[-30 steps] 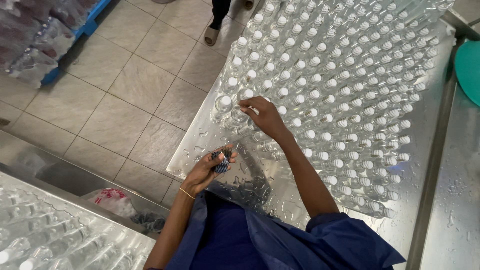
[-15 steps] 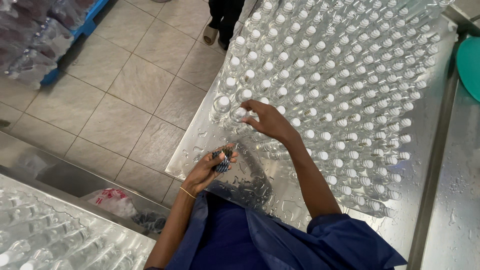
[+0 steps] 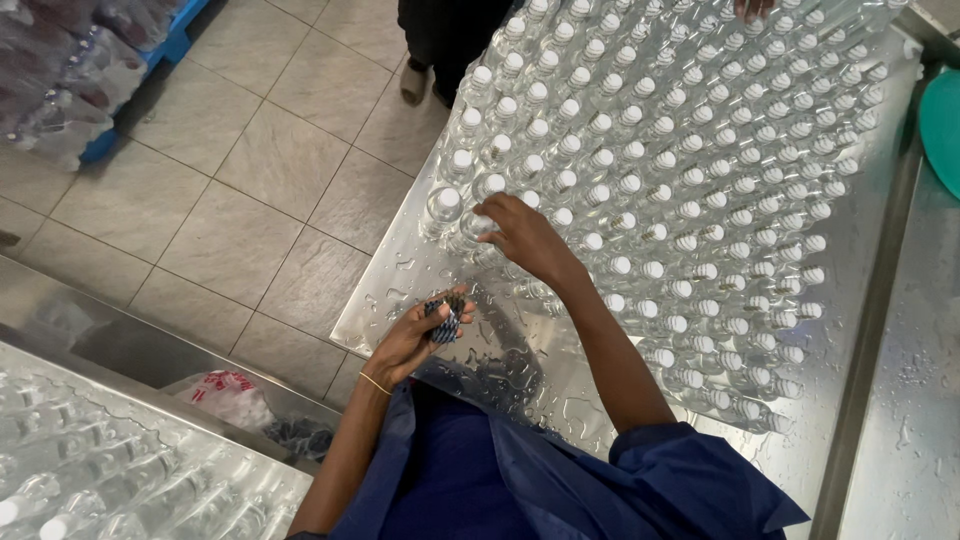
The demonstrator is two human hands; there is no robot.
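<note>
Hands at a wet steel table (image 3: pixel 520 350) crowded with clear plastic bottles (image 3: pixel 700 180)

The left hand (image 3: pixel 415 335) curls its fingers around a small bunch of dark blue caps (image 3: pixel 445 318), just above the table's near edge; the right hand (image 3: pixel 525 240) reaches over the front rows, fingers closed on a capless clear bottle (image 3: pixel 478 228) at the cluster's near corner

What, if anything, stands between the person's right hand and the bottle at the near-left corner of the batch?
Nothing visible does. The right hand already rests on the corner bottle, its fingers touching the cap end. The left hand is apart, nearer the table edge, holding a small dark bundle. Neighbouring bottles stand beside, not between.
</note>
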